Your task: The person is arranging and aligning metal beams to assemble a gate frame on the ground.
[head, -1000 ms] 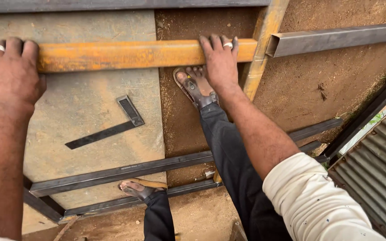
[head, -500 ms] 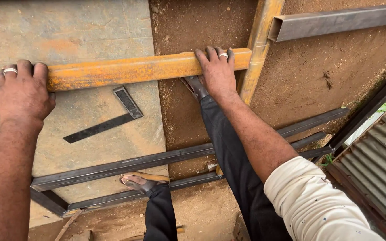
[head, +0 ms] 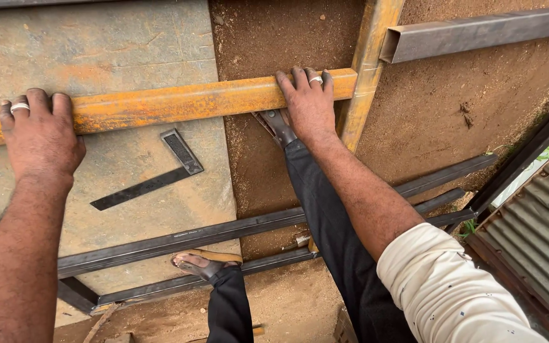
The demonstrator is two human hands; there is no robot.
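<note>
Left hand (head: pixel 38 136) laid over the rusty tube (head: pixel 179 101) near its left end, fingers curled over the far edge, grasping it; a ring on one finger. Right hand (head: pixel 309 105) clamped on the same tube close to its right end, fingers also hooked over the top edge, ring visible. Tube held almost level across the view, slightly higher on the right, with its right end touching the upright orange bar (head: pixel 366 76). Under the tube, a steel sheet (head: pixel 96 38) flat on the ground, and on it a square (head: pixel 154 171), lying near the sheet's right edge, just below the tube and apart from both hands. Beside the sheet's right edge, bare brown soil (head: pixel 274 32). Two dark tubes (head: pixel 179 240) lying along the sheet's near edge, roughly parallel. A grey tube (head: pixel 478 32) at the top right corner, starting just beside the orange bar. Right foot in a sandal (head: pixel 277 124) just under the right hand; left sandal (head: pixel 201 262) resting between the dark tubes. Corrugated sheet (head: pixel 535 235) at the right edge.
</note>
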